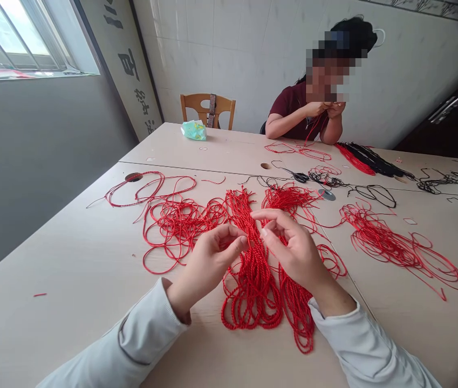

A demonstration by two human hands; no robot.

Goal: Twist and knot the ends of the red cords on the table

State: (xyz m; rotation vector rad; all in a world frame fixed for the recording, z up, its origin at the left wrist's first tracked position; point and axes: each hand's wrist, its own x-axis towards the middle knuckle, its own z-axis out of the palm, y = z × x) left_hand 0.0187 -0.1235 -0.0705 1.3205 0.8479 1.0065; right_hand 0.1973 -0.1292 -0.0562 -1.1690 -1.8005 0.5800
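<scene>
Across the surface a person in a dark red top sits with both hands raised at a red strand. A wooden chair stands at the far edge, near a green pack. Black cords lie beside straight red cords near the person's arm, with more black cords strewn at the right. Scissors lie beyond the bundles, among black strands. A loose red tangle sits just left of the bundles, and another tangle lies well to the right. The two hands and forearms hide parts of the bundles.

There are two braided bundles, a left bundle and a right bundle, side by side in the middle of the surface, their looped ends towards the wearer; their strands overlap too much to count. One pair of scissors, one chair and one pack show.

The left hand is over the left bundle, thumb and index fingertips almost together; whether they pinch a strand cannot be told. The right hand is over the right bundle, its index finger stretched out and parted from the thumb, a gap between them; no strand shows clearly in its grip.
</scene>
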